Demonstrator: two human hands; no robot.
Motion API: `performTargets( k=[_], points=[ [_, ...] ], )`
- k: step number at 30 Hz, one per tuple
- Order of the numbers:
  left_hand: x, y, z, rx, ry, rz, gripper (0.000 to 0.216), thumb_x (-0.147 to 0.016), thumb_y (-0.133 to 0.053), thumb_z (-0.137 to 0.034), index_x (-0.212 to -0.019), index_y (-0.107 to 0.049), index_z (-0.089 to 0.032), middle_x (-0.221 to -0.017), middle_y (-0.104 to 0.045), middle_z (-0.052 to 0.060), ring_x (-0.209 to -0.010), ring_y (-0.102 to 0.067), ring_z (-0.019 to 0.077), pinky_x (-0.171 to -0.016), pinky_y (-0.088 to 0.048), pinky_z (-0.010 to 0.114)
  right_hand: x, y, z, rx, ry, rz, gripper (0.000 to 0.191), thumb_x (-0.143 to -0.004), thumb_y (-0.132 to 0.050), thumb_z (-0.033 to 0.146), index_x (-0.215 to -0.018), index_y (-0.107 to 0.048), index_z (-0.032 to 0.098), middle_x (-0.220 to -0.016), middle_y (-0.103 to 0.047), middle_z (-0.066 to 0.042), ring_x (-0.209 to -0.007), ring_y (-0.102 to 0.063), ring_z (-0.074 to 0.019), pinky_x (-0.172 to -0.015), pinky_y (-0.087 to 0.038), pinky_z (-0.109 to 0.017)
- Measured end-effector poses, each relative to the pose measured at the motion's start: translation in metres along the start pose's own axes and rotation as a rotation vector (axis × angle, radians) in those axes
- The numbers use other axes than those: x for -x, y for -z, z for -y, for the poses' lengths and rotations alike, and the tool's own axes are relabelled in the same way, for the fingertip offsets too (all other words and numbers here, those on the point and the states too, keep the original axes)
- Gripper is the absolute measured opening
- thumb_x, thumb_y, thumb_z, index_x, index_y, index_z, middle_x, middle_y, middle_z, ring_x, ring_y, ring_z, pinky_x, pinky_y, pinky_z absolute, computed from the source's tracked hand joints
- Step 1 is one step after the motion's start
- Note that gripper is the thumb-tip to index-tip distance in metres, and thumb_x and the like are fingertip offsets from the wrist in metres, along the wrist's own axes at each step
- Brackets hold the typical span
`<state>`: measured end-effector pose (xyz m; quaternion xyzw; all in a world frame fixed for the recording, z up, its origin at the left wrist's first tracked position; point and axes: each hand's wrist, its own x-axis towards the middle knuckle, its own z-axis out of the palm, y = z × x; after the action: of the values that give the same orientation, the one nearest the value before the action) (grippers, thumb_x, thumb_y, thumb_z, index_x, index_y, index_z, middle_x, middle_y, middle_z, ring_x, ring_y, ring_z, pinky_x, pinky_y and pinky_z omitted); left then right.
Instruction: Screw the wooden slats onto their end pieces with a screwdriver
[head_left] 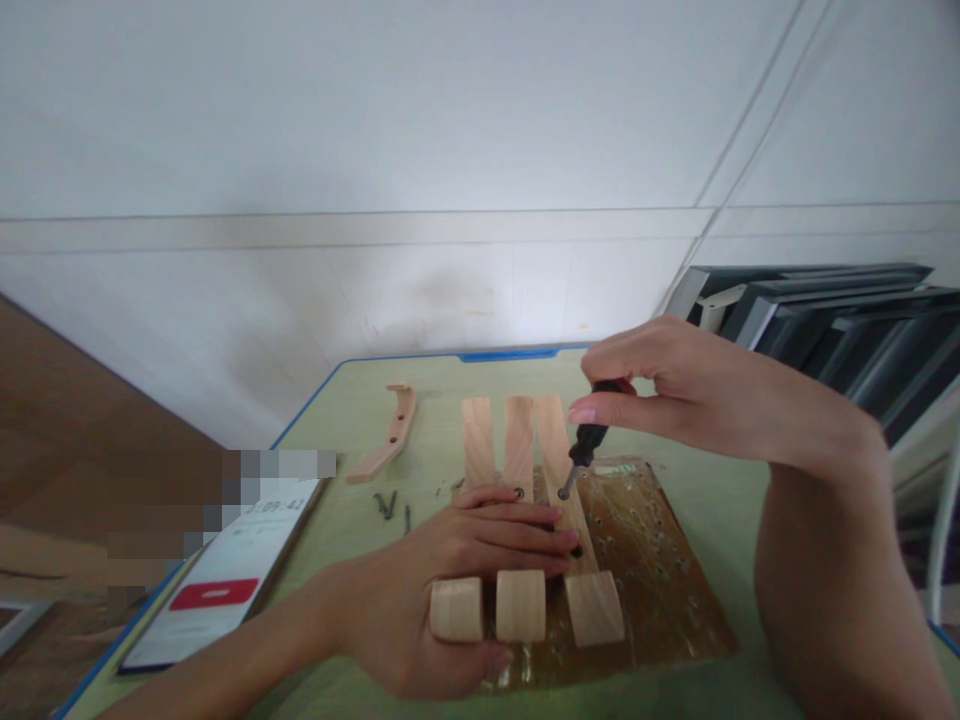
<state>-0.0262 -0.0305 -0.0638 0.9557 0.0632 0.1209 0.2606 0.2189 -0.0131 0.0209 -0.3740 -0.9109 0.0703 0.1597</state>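
Observation:
My right hand (pixel 660 390) is closed around the black handle of a screwdriver (pixel 589 442). Its tip meets a screw (pixel 563 494) in the rightmost of three wooden hooks (pixel 555 440). These pale, curved pieces lie side by side, their thick ends towards me. Across the hooks rests my left hand (pixel 450 555), fingers reaching to the right one and thumb by the near ends, gripping them. Another screw head (pixel 518 493) shows in the middle hook. Beneath is a brown, hole-pocked board (pixel 660 570); the hand hides part of the hooks.
A loose wooden hook with two holes (pixel 397 430) lies at the back left of the table (pixel 442 375). Several dark screws (pixel 386 505) are scattered near it. A phone (pixel 217 590) lies at the left edge. Dark flat panels (pixel 847 330) lean at the right by the wall.

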Motion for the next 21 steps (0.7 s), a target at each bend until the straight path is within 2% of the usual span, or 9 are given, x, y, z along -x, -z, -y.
performTargets(
  k=[10, 12, 16, 18, 21],
  points=[
    [0.001, -0.002, 0.002, 0.019, -0.015, -0.017, 0.065, -0.074, -0.056, -0.03, -0.133, -0.03, -0.025, -0.136, -0.047, 0.002, -0.128, -0.04, 0.0206, -0.111, -0.019, 0.035, -0.001, 0.0, 0.008, -0.006, 0.031, -0.025, 0.049, -0.085, -0.048, 0.042, -0.051, -0.028, 0.014, -0.054, -0.016, 0.005, -0.049, -0.016, -0.0049, -0.046, -0.015, -0.023],
    [0.001, -0.002, 0.002, 0.019, -0.01, -0.012, 0.065, -0.074, -0.056, -0.029, -0.133, -0.03, -0.025, -0.136, -0.046, 0.002, -0.129, -0.039, 0.0199, -0.111, -0.019, 0.034, -0.001, 0.0, 0.009, 0.01, 0.04, -0.014, 0.044, -0.086, -0.047, 0.041, -0.054, -0.036, 0.014, -0.052, -0.022, 0.006, -0.049, -0.021, -0.0049, -0.048, -0.019, -0.023],
    [0.0, -0.001, 0.001, 0.034, 0.0, -0.009, 0.065, -0.073, -0.057, -0.03, -0.133, -0.031, -0.025, -0.136, -0.046, 0.001, -0.129, -0.038, 0.0193, -0.112, -0.017, 0.033, -0.002, -0.001, 0.01, 0.024, 0.102, 0.013, 0.027, -0.088, -0.046, 0.036, -0.074, -0.054, 0.015, -0.061, -0.049, 0.004, -0.056, -0.041, -0.006, -0.057, -0.03, -0.022],
    [0.0, -0.001, 0.001, 0.045, 0.015, 0.009, 0.063, -0.074, -0.056, -0.032, -0.132, -0.033, -0.024, -0.136, -0.046, 0.002, -0.129, -0.039, 0.0203, -0.112, -0.017, 0.034, -0.003, 0.0, 0.011, -0.002, 0.152, 0.009, 0.022, -0.088, -0.048, 0.034, -0.085, -0.057, 0.015, -0.072, -0.057, 0.001, -0.063, -0.049, -0.0072, -0.061, -0.033, -0.022],
    [0.001, -0.001, 0.001, 0.05, 0.033, 0.018, 0.062, -0.074, -0.056, -0.032, -0.132, -0.035, -0.024, -0.136, -0.047, 0.002, -0.129, -0.039, 0.0207, -0.112, -0.017, 0.035, -0.002, 0.002, 0.013, -0.033, 0.205, -0.02, 0.02, -0.087, -0.051, 0.031, -0.092, -0.058, 0.014, -0.082, -0.061, -0.001, -0.071, -0.053, -0.0084, -0.065, -0.036, -0.021]
  ],
)
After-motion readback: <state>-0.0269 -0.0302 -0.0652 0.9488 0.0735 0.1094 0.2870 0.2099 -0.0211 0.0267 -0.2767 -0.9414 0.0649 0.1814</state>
